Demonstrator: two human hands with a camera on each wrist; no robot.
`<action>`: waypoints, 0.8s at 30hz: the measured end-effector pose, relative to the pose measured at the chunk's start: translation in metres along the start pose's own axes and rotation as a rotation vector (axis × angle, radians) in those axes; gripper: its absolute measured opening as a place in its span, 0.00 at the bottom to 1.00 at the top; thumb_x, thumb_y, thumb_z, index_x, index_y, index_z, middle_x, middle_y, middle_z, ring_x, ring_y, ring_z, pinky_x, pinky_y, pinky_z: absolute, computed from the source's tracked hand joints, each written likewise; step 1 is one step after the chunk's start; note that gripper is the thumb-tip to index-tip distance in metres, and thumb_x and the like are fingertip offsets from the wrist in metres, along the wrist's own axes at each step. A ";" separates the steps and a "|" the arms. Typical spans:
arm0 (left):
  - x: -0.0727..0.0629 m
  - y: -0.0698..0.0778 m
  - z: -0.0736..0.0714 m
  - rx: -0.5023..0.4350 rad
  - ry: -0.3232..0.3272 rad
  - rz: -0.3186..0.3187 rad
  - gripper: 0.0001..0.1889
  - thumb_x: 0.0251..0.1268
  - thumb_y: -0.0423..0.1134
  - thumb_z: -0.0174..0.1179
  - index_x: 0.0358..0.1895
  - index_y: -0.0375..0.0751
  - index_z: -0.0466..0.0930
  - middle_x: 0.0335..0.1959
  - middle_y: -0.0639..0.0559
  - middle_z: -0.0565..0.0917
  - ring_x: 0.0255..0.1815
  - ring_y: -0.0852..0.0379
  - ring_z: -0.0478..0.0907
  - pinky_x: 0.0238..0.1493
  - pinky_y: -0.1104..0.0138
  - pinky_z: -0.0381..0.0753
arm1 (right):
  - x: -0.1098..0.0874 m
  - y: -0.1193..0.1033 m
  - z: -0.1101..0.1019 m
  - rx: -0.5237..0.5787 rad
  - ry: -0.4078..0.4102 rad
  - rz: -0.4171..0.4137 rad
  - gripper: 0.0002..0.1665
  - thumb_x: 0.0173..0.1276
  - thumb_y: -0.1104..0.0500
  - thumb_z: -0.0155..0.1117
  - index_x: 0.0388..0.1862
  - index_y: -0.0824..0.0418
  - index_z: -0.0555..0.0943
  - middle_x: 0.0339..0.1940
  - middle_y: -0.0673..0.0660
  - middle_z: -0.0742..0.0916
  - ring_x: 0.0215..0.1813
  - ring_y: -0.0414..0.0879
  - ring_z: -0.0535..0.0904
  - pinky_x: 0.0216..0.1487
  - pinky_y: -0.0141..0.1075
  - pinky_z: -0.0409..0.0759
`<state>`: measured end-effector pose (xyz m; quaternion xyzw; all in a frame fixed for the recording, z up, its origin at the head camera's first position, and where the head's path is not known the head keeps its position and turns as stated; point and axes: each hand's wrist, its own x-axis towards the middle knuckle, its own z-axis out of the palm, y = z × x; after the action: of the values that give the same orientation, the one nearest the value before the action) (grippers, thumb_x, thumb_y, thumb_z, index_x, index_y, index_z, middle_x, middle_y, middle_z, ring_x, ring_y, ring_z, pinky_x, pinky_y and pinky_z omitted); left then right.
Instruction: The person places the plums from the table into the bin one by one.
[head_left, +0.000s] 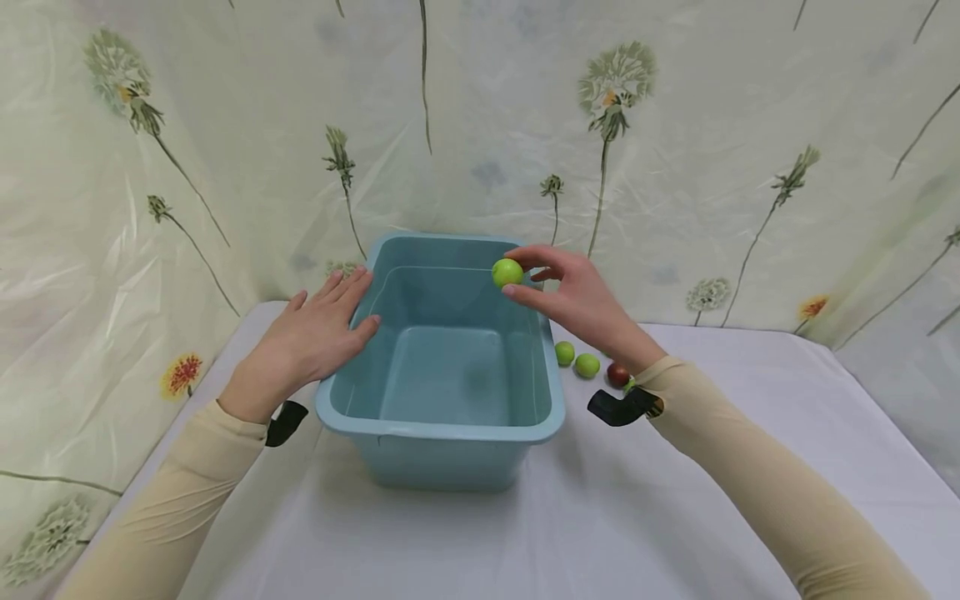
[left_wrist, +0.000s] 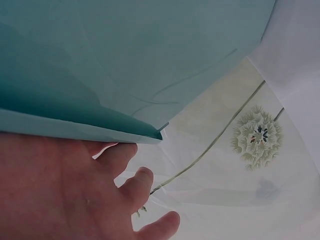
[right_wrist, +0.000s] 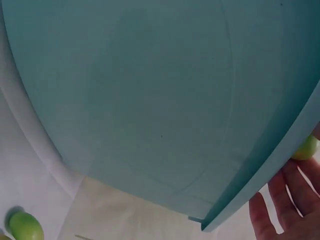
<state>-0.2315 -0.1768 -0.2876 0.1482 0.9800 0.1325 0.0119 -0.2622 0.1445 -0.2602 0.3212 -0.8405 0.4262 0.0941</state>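
A blue plastic tub (head_left: 442, 431) stands on the table, its inside bare in the head view. My left hand (head_left: 311, 333) lies on the tub's left rim with its fingers spread and fairly straight. Over the right side of the tub, my right hand (head_left: 573, 292) pinches a small round green fruit (head_left: 507, 273) between thumb and fingers. In the right wrist view the tub's rim partly covers that green fruit (right_wrist: 306, 149). Below my right forearm, beside the tub, lie green fruits (head_left: 587, 365) and a dark red fruit (head_left: 618, 374); the wrist partly hides them.
A white cloth (head_left: 720, 433) covers the table. Behind it and along the left side hangs a sheet (head_left: 480, 108) printed with dandelions. A black wrist camera mount (head_left: 621, 408) sits under the right cuff, and another black mount (head_left: 287, 423) under the left.
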 end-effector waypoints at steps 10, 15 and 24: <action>0.000 0.000 0.000 -0.001 0.001 -0.001 0.36 0.78 0.55 0.40 0.81 0.44 0.41 0.81 0.48 0.42 0.80 0.45 0.34 0.71 0.38 0.38 | 0.021 0.029 0.007 -0.063 -0.093 -0.008 0.24 0.65 0.46 0.70 0.59 0.48 0.80 0.51 0.43 0.83 0.54 0.43 0.77 0.57 0.43 0.73; 0.000 0.000 -0.001 -0.001 -0.003 -0.005 0.36 0.78 0.55 0.40 0.81 0.44 0.41 0.81 0.48 0.42 0.80 0.45 0.35 0.71 0.38 0.38 | 0.030 0.027 0.011 -0.079 -0.141 -0.048 0.23 0.64 0.44 0.70 0.56 0.48 0.82 0.48 0.41 0.84 0.52 0.38 0.77 0.55 0.40 0.75; 0.001 0.001 -0.001 -0.001 -0.001 -0.009 0.36 0.78 0.55 0.40 0.81 0.44 0.41 0.81 0.48 0.43 0.80 0.45 0.34 0.71 0.38 0.38 | 0.043 0.022 0.022 -0.107 -0.293 -0.047 0.21 0.64 0.48 0.72 0.54 0.50 0.83 0.45 0.44 0.84 0.50 0.39 0.78 0.56 0.40 0.74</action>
<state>-0.2317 -0.1758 -0.2860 0.1442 0.9805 0.1329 0.0131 -0.3067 0.1173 -0.2695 0.3938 -0.8591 0.3269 -0.0025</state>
